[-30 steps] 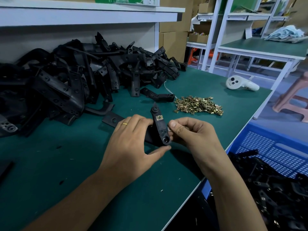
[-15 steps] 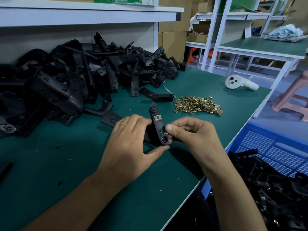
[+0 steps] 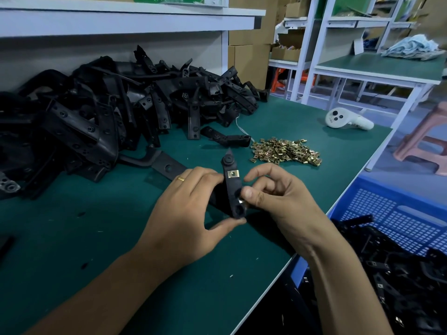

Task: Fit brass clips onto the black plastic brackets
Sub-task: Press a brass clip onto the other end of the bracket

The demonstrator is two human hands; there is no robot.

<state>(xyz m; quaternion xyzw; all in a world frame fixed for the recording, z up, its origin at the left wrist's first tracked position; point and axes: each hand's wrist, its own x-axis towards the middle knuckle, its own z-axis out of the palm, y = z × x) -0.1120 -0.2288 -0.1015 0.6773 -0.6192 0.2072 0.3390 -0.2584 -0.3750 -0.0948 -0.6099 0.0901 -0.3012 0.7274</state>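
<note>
My left hand (image 3: 183, 211) grips a black plastic bracket (image 3: 231, 187) upright above the green table, thumb under its lower end. One brass clip (image 3: 232, 174) sits fitted on the bracket's upper part. My right hand (image 3: 278, 201) pinches a second brass clip (image 3: 242, 201) against the bracket's right edge near the lower hole; most of that clip is hidden by my thumb. A heap of loose brass clips (image 3: 285, 151) lies on the table beyond my hands. A large pile of black brackets (image 3: 108, 117) fills the table's left and back.
A blue plastic crate (image 3: 399, 213) with finished brackets (image 3: 399, 274) stands below the table's right edge. A white controller (image 3: 346, 119) lies at the far right of the table (image 3: 72, 238). A single bracket (image 3: 227, 137) lies by the clip heap. Shelving stands behind.
My right thumb has shifted a little up the bracket's right edge with the second clip, and my right fingers have spread. The left hand keeps its hold.
</note>
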